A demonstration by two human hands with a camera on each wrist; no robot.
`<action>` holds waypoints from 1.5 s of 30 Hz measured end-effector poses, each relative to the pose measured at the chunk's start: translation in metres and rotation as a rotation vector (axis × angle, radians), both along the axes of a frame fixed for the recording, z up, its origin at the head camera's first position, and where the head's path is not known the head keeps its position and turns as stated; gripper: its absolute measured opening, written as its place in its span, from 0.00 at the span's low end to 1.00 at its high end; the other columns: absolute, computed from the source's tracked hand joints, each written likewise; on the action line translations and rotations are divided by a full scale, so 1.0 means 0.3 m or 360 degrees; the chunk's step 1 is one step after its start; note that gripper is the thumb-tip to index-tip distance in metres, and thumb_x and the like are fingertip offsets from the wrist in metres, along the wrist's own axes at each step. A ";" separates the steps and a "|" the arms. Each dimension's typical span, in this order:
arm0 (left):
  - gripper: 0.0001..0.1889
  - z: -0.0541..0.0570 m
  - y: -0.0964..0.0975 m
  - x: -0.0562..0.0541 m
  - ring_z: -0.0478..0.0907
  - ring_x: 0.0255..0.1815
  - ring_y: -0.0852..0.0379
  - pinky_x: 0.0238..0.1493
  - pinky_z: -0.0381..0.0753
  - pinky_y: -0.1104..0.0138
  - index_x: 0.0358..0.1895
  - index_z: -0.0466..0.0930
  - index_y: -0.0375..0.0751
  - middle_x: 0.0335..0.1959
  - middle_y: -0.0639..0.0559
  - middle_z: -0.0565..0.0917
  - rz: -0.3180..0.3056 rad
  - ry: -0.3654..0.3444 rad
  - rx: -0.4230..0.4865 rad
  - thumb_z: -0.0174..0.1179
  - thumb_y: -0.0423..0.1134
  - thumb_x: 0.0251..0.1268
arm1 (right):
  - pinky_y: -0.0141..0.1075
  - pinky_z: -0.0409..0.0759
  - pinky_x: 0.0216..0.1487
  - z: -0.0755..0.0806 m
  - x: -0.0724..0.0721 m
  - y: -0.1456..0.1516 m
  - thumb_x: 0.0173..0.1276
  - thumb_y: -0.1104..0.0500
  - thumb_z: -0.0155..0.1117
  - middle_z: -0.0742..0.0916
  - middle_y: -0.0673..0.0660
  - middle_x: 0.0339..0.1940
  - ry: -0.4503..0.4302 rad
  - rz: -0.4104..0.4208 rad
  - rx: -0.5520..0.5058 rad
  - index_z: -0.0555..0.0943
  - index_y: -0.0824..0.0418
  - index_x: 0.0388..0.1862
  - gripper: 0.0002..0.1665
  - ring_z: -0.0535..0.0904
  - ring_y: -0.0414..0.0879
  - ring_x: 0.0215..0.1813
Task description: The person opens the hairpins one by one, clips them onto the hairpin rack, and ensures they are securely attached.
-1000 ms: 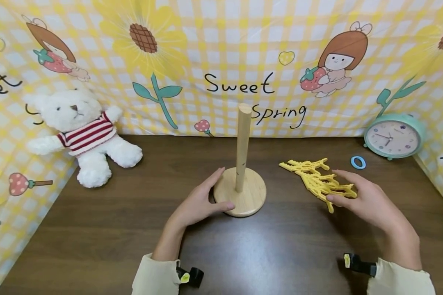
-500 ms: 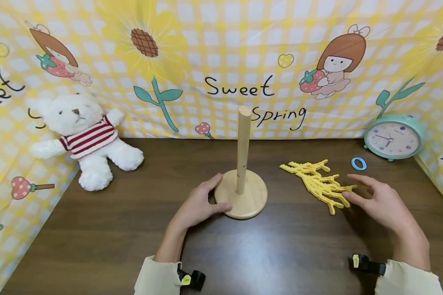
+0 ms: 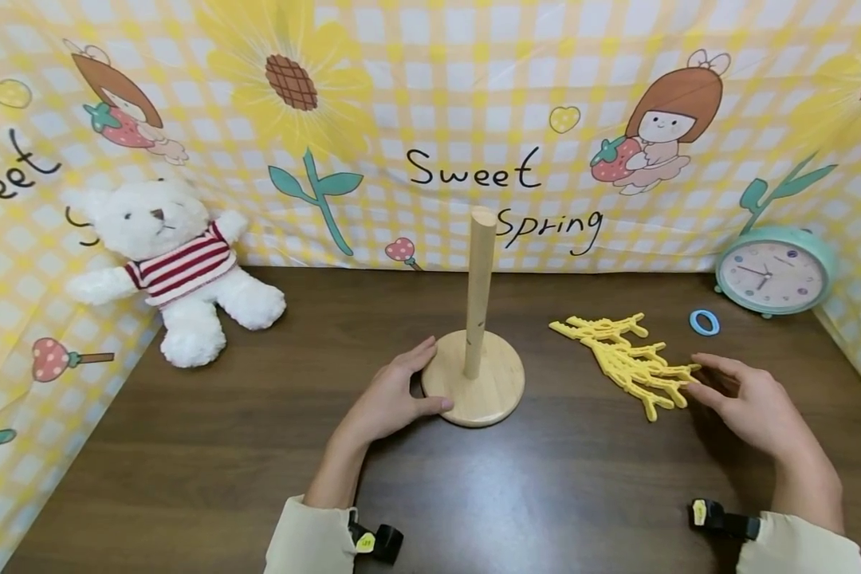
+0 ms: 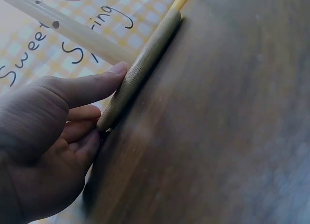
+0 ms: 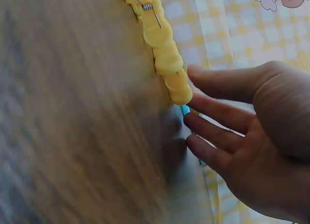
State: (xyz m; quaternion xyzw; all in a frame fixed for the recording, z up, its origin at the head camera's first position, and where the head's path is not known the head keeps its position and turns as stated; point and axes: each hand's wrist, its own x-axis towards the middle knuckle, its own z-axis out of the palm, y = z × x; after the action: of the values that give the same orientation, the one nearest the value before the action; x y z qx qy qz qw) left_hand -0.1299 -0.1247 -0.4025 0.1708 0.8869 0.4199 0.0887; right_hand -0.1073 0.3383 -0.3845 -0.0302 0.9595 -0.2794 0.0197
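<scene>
A pale wooden stand point(image 3: 495, 383) with a round base and an upright rod stands in the middle of the table in the head view. My left hand point(image 3: 391, 401) pinches the left rim of that base. In the left wrist view its thumb point(image 4: 94, 89) lies on the top edge, while the other fingers are at the rim's side. Several yellow clothespins point(image 3: 631, 363) lie overlapping to the right of the stand. Beside their right ends is my right hand point(image 3: 756, 410), fingers extended and apart. Up close, the right wrist view shows a clothespin point(image 5: 160, 32) with a metal spring.
Behind the right hand lies a small blue ring point(image 3: 705, 323). A mint-green alarm clock point(image 3: 773, 275) stands at the back right. At the back left, a white teddy bear point(image 3: 186, 267) in a striped top leans against the yellow checked cloth point(image 3: 445, 104).
From over the clothespins, my right hand has drawn back to the right and slightly nearer to me, leaving them on the table. The left hand stays at the stand's base.
</scene>
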 end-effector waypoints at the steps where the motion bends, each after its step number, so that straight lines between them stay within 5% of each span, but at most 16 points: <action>1: 0.46 0.000 0.001 0.000 0.55 0.79 0.47 0.75 0.56 0.49 0.76 0.63 0.33 0.80 0.48 0.60 -0.0003 -0.0002 -0.0001 0.77 0.43 0.57 | 0.67 0.70 0.55 -0.001 0.001 0.003 0.77 0.54 0.62 0.75 0.81 0.63 -0.0012 -0.0005 0.0009 0.72 0.74 0.68 0.31 0.70 0.78 0.63; 9: 0.46 0.000 0.012 -0.002 0.55 0.79 0.46 0.75 0.56 0.49 0.76 0.63 0.34 0.79 0.48 0.61 0.0001 -0.0009 -0.0027 0.77 0.44 0.57 | 0.70 0.67 0.55 -0.011 0.006 0.028 0.75 0.52 0.65 0.71 0.85 0.64 -0.0093 -0.0037 0.0093 0.70 0.73 0.70 0.34 0.66 0.82 0.62; 19: 0.45 -0.008 0.015 0.000 0.56 0.79 0.46 0.75 0.58 0.49 0.76 0.64 0.33 0.79 0.47 0.62 0.0003 0.0009 -0.0015 0.77 0.44 0.57 | 0.66 0.70 0.51 -0.028 0.011 0.024 0.72 0.53 0.68 0.79 0.81 0.58 0.0046 -0.0076 0.0074 0.77 0.71 0.63 0.29 0.73 0.77 0.58; 23: 0.46 -0.009 0.010 0.003 0.56 0.79 0.46 0.75 0.57 0.49 0.76 0.64 0.34 0.79 0.48 0.61 0.0007 0.0000 -0.0018 0.77 0.44 0.57 | 0.36 0.79 0.46 -0.032 0.015 0.020 0.70 0.55 0.71 0.84 0.76 0.54 0.0127 -0.0065 0.0004 0.80 0.72 0.61 0.27 0.85 0.43 0.48; 27: 0.46 -0.011 0.007 0.007 0.56 0.79 0.47 0.75 0.57 0.49 0.76 0.64 0.34 0.79 0.50 0.61 0.0009 -0.0008 -0.0023 0.77 0.44 0.57 | 0.16 0.71 0.34 -0.031 0.025 0.013 0.67 0.59 0.73 0.86 0.74 0.50 0.0221 -0.0103 -0.0110 0.81 0.73 0.58 0.26 0.70 0.14 0.39; 30: 0.45 -0.013 0.006 0.008 0.56 0.79 0.47 0.75 0.58 0.49 0.76 0.65 0.34 0.79 0.50 0.61 0.0011 -0.0007 -0.0015 0.77 0.45 0.57 | 0.15 0.72 0.35 -0.025 0.032 0.005 0.66 0.61 0.73 0.88 0.70 0.44 0.0307 -0.0150 -0.0236 0.81 0.74 0.56 0.24 0.72 0.14 0.38; 37: 0.46 -0.008 0.005 0.005 0.55 0.79 0.48 0.75 0.57 0.50 0.76 0.63 0.34 0.79 0.49 0.61 0.0003 -0.0021 -0.0002 0.77 0.44 0.57 | 0.16 0.77 0.38 0.009 0.038 -0.022 0.63 0.68 0.74 0.85 0.29 0.34 0.0525 -0.0357 -0.0678 0.85 0.70 0.53 0.19 0.82 0.21 0.36; 45: 0.46 -0.004 -0.002 -0.004 0.56 0.79 0.49 0.75 0.57 0.50 0.76 0.64 0.35 0.79 0.49 0.61 0.0016 -0.0017 0.0002 0.77 0.44 0.56 | 0.20 0.78 0.40 0.071 0.029 -0.046 0.58 0.76 0.73 0.90 0.39 0.37 0.0675 -0.0613 -0.1079 0.87 0.70 0.51 0.21 0.86 0.29 0.37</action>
State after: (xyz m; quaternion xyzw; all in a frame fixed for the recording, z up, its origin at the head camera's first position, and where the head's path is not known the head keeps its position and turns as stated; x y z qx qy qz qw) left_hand -0.1311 -0.1252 -0.4037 0.1642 0.8871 0.4217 0.0913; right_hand -0.0985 0.3246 -0.3633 0.0877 0.7846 -0.5643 -0.2412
